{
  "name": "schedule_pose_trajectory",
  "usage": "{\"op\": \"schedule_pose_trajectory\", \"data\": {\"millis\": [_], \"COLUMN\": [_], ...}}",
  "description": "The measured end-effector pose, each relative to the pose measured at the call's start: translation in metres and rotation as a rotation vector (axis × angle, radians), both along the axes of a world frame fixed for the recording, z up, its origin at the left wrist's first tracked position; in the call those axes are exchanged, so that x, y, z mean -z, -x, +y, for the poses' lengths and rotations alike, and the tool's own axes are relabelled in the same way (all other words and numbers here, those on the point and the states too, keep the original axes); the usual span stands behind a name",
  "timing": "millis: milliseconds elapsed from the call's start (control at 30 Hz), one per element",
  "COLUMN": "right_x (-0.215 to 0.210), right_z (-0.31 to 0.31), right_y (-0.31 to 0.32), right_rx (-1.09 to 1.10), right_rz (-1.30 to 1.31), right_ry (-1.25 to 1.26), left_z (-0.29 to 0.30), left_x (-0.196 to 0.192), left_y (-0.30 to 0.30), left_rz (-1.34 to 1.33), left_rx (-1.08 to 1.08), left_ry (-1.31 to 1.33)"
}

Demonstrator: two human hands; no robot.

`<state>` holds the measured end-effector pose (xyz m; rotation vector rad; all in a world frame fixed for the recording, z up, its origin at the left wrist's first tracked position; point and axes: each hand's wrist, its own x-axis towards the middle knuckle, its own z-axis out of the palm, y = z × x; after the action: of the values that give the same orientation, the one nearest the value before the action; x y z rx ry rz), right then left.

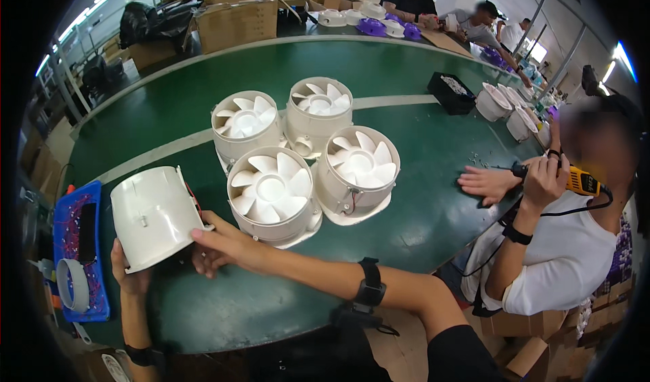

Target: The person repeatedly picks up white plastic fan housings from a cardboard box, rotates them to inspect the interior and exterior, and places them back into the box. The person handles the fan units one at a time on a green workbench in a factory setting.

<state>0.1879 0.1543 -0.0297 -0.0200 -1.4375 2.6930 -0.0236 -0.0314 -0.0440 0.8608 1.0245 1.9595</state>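
Note:
A white round fan housing [152, 209] is tilted on its side at the table's left part, its open ends turned away from view. My left hand [128, 270] is wrapped round its lower left edge. My right hand [220, 242] grips the flange at its right, thumb on top, other fingers curled below. A thin red wire shows along that right edge. Close by on the right stand several white duct fans with their blades facing up, including a near one [272, 192], a right one [360, 169], and two behind [245, 118], [319, 104].
A blue tray [103, 294] at far left holds wires, a black object and a white ring [72, 286]. A co-worker at right rests one hand [489, 184] on the green table [420, 233] and holds a yellow power screwdriver [582, 180]. A black bin [450, 104] stands beyond.

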Motion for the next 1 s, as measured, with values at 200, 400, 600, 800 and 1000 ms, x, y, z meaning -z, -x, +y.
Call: {"op": "schedule_pose_trajectory", "data": {"millis": [200,400,600,800,1000], "right_x": [-0.001,-0.004,-0.008,-0.007,-0.006], "right_z": [-0.006,-0.004,-0.001,-0.002,0.001], "right_y": [-0.001,-0.004,-0.005,-0.005,-0.007], "right_rx": [0.059,0.052,-0.031,-0.025,-0.070], "right_rz": [0.003,0.063,-0.014,-0.036,0.028], "right_ry": [-0.088,-0.105,0.008,0.021,0.039], "left_z": [-0.008,0.005,0.023,0.010,0.025], "left_x": [0.005,-0.023,-0.055,-0.037,-0.045], "left_y": [0.002,-0.014,-0.036,-0.028,-0.035], "left_rz": [0.148,0.266,0.168,0.117,0.087], "left_rx": [-0.042,0.022,0.019,0.004,-0.060], "left_ry": [0.045,0.115,0.113,0.178,0.089]}}
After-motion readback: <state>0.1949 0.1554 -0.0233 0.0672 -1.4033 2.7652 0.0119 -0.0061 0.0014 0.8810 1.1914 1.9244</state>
